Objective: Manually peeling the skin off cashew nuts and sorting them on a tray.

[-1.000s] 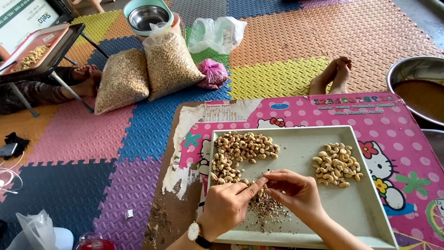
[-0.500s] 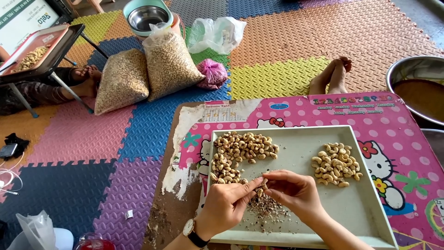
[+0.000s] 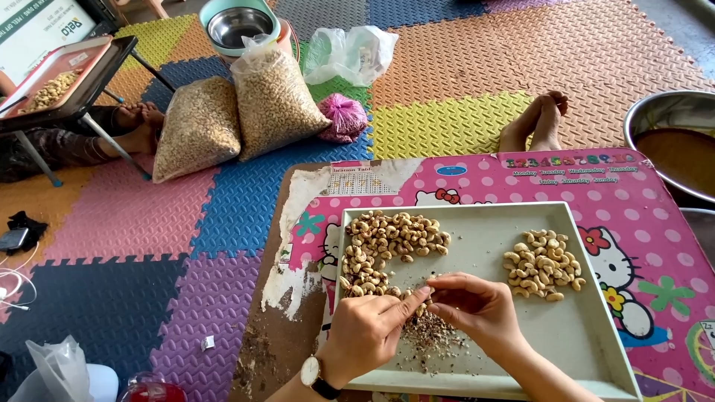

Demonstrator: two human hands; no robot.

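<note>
A pale grey tray (image 3: pixel 588 327) lies on a low pink table (image 3: pixel 655 223). One heap of unpeeled cashew nuts (image 3: pixel 387 242) fills the tray's left side, and a smaller heap of paler peeled nuts (image 3: pixel 544 264) sits at the right. My left hand (image 3: pixel 369 331), with a wristwatch, and my right hand (image 3: pixel 473 309) meet over the tray's near middle, fingertips pinching one small nut (image 3: pixel 423 292) between them. A scatter of brown husk bits (image 3: pixel 432 339) lies just below the hands.
Two clear bags of nuts (image 3: pixel 238 112) lean on the coloured foam floor mat, with a teal bowl (image 3: pixel 238 22) and a plastic bag (image 3: pixel 350 52) behind. Another person's feet (image 3: pixel 536 123) rest beyond the table. A metal basin (image 3: pixel 674 145) stands at the right, a small stand with a tray (image 3: pixel 59 82) at the left.
Both hands stay over the husk pile, fingers shifting slightly as they work the nut. Nothing else has moved.
</note>
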